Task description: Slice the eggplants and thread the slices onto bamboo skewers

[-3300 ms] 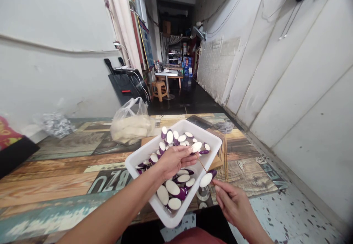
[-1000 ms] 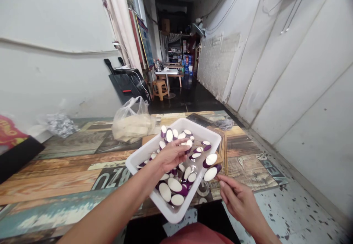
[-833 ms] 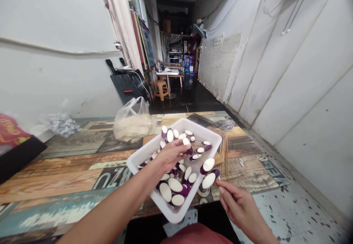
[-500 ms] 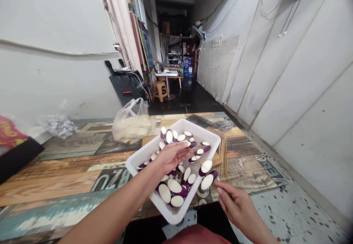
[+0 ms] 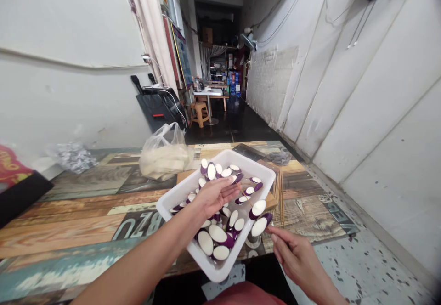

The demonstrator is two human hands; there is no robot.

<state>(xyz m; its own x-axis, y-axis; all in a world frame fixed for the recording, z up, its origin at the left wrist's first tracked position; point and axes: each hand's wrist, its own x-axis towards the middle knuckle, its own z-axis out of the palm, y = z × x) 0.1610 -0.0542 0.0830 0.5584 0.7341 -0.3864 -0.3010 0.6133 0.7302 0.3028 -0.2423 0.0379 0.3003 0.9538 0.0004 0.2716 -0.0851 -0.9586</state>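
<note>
My right hand (image 5: pixel 296 252) pinches the lower end of a thin wooden skewer (image 5: pixel 245 193) at the tub's right side. Two slanted eggplant pieces with purple skin and white cut faces are threaded on it, an upper piece (image 5: pixel 257 209) and a lower piece (image 5: pixel 259 226). Over the tub, my left hand (image 5: pixel 217 195) is closed on another eggplant piece (image 5: pixel 238 177), held between thumb and fingers. The skewer's tip lies close to this piece; whether it touches is hidden by the fingers. Below, a white plastic tub (image 5: pixel 216 275) holds many cut eggplant pieces (image 5: pixel 218 234).
Bare skewers (image 5: pixel 280 194) lie right of the tub on the wood-patterned table (image 5: pixel 86 224). A plastic bag (image 5: pixel 165 155) of pale pieces stands behind left. A crumpled grey bag (image 5: pixel 280 158) lies at the far right, and a white wall (image 5: pixel 372 93) runs along the right.
The eggplant piece in my left hand has turned, showing more of its purple skin. My right hand and the skewer have hardly moved.
</note>
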